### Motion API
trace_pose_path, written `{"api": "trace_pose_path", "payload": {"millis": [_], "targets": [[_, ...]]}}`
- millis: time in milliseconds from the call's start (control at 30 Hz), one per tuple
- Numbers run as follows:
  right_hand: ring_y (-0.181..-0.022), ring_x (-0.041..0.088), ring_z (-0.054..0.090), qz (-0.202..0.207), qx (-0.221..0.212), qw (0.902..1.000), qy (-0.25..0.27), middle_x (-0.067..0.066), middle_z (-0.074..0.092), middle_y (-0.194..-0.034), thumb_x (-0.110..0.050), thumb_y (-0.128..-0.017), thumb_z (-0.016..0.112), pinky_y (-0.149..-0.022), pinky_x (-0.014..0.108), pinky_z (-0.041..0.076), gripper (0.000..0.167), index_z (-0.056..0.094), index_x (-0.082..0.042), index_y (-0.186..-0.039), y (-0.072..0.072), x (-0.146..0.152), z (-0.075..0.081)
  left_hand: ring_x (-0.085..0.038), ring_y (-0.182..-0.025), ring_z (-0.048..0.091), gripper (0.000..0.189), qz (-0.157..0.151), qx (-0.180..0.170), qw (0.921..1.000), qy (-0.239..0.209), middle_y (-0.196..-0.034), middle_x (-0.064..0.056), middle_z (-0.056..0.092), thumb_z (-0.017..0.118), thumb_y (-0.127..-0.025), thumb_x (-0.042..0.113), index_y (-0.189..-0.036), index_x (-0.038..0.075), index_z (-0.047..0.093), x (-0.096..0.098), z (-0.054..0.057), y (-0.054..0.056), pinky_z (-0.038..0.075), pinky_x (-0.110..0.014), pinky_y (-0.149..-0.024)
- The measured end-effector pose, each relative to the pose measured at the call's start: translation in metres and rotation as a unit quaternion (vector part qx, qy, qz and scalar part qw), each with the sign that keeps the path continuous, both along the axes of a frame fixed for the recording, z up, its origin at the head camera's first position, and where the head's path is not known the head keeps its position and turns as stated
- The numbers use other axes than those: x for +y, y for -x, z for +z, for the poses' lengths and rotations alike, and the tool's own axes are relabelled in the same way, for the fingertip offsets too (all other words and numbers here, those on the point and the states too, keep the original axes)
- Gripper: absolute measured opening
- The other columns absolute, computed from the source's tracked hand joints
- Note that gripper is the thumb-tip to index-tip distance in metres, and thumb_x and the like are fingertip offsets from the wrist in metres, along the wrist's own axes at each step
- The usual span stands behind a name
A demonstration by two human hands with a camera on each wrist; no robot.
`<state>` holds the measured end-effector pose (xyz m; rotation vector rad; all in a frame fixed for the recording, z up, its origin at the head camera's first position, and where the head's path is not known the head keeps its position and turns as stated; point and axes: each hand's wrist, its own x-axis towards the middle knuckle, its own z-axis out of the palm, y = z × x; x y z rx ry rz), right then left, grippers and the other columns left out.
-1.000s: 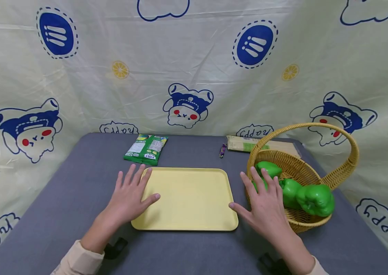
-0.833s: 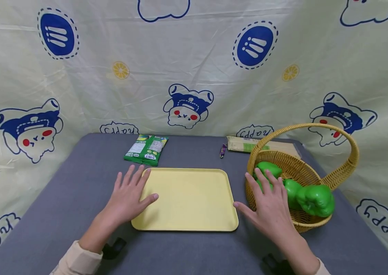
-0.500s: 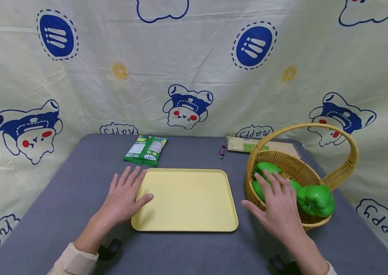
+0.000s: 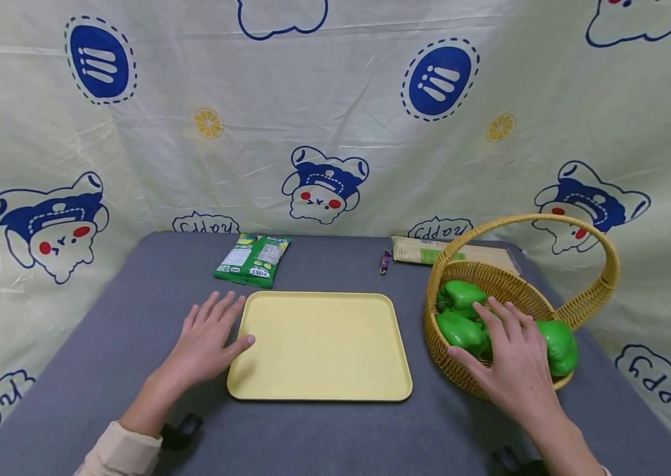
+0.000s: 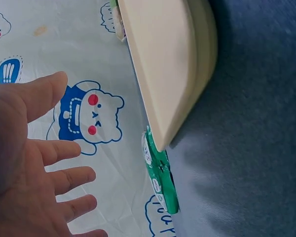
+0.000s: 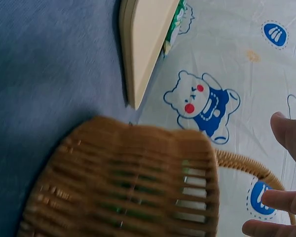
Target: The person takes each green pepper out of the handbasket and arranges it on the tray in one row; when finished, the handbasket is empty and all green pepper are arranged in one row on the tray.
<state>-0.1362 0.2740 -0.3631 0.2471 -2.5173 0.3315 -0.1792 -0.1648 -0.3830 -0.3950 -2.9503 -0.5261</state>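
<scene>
My right hand (image 4: 513, 360) hovers over the front of a wicker basket (image 4: 448, 370), its fingers spread and slightly bent, holding nothing. Inside the basket lie several green bell peppers (image 4: 558, 347); the hand hides part of them in the head view. Another green pepper (image 4: 460, 330) shows just left of the fingers. My left hand (image 4: 201, 344) is spread, thumb out, by the left edge of a pale yellow tray (image 4: 320, 347), and holds nothing. From the left wrist camera its palm and straight fingers (image 5: 71, 180) show above the table.
Behind the tray lies a green snack bag (image 4: 254, 260). A small purple-wrapped item (image 4: 385, 262) sits at the back, beside a long brown package (image 4: 418, 250) partly behind the basket. The basket's tall handle (image 4: 609, 264) arches up on the right. A printed curtain (image 4: 335, 99) hangs behind the table.
My right hand has moved right, from the basket's left side to over the peppers. My left hand has drifted left and slightly down, off the tray's corner. The objects have stayed in place.
</scene>
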Motion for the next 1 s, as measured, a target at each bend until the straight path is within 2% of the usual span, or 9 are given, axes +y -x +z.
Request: {"api": "trace_pose_path", "payload": {"millis": [267, 533, 767, 1000], "targets": [[-0.127, 0.046, 0.032, -0.023, -0.025, 0.9994, -0.003, 0.024, 0.041, -0.141, -0.045, -0.074, 0.077, -0.096, 0.068, 0.023, 0.08, 0.045, -0.008, -0.138, -0.004, 0.016, 0.002, -0.043, -0.141, 0.018, 0.069, -0.005, -0.004, 0.9999, -0.016, -0.151, -0.02, 0.032, 0.064, -0.088, 0.035, -0.144, 0.007, 0.037, -0.007, -0.004, 0.001, 0.016, -0.068, -0.108], [-0.124, 0.048, 0.03, -0.052, -0.045, 0.9976, 0.0, 0.024, 0.039, -0.142, -0.048, -0.076, 0.074, -0.092, 0.068, 0.022, 0.081, 0.044, -0.007, -0.138, -0.007, 0.035, 0.001, -0.044, -0.14, 0.02, 0.069, -0.016, -0.016, 0.9994, -0.027, -0.151, -0.019, 0.033, 0.066, -0.086, 0.033, -0.144, 0.007, 0.039, -0.011, -0.007, 0.004, 0.018, -0.069, -0.105], [-0.119, 0.05, 0.03, -0.067, -0.059, 0.996, -0.003, 0.025, 0.037, -0.143, -0.048, -0.077, 0.073, -0.088, 0.066, 0.024, 0.082, 0.042, -0.007, -0.139, -0.009, 0.05, 0.002, -0.044, -0.139, 0.021, 0.069, -0.026, -0.046, 0.9979, -0.036, -0.151, -0.019, 0.033, 0.067, -0.086, 0.033, -0.143, 0.007, 0.039, -0.016, -0.009, 0.006, 0.02, -0.071, -0.102], [-0.122, 0.051, 0.028, -0.065, -0.076, 0.995, -0.006, 0.027, 0.035, -0.143, -0.047, -0.076, 0.074, -0.094, 0.069, 0.021, 0.082, 0.042, -0.004, -0.138, -0.009, 0.063, 0.002, -0.044, -0.138, 0.021, 0.069, -0.04, -0.07, 0.9955, -0.05, -0.151, -0.018, 0.033, 0.067, -0.085, 0.032, -0.143, 0.006, 0.04, -0.024, -0.015, 0.007, 0.021, -0.074, -0.098]]}}
